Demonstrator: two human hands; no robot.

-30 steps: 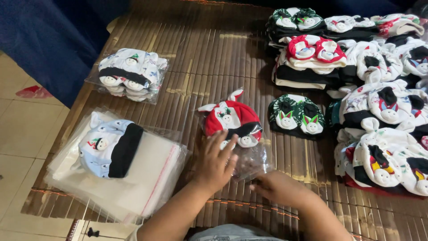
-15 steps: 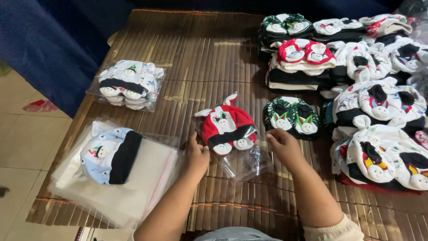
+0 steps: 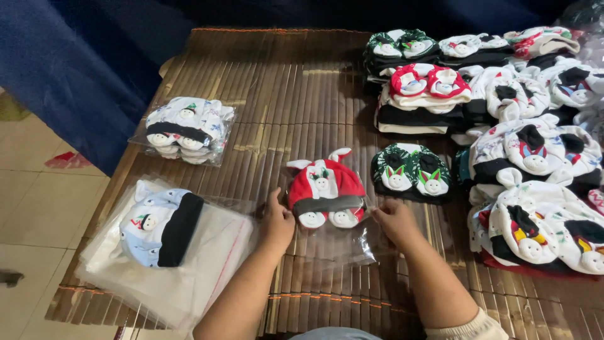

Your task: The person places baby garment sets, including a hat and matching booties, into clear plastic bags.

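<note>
Since the earlier frame both hands moved apart & up to the sides of the clear plastic bag (image 3: 333,242). Left hand (image 3: 277,221) grips the bag's left edge, right hand (image 3: 394,220) pinches its right edge. Red baby hat set (image 3: 325,193) lies between the hands, touching both. Light-blue hat (image 3: 161,225) on a bag stack (image 3: 207,271) is left of left hand; green set (image 3: 410,172) just above right hand.
</note>
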